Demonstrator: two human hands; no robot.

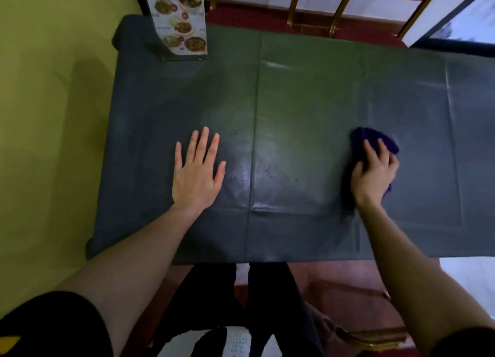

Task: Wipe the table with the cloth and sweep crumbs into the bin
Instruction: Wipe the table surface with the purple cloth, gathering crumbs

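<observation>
A dark green covered table [308, 94] fills the view. My left hand [197, 171] lies flat on it at the near left, fingers straight and spread. On the right side, my right hand [375, 173] grips a bunched purple cloth [375, 139] against the tabletop, the cloth sticking out beyond my fingers. A few tiny specks [270, 173] lie on the table between my hands. No bin is in view.
A standing menu card [179, 21] with food pictures is at the table's far left corner. A yellow-green wall [48, 115] runs along the left. Gold-legged chairs [337, 16] stand behind the table, another chair [375, 338] at the near right.
</observation>
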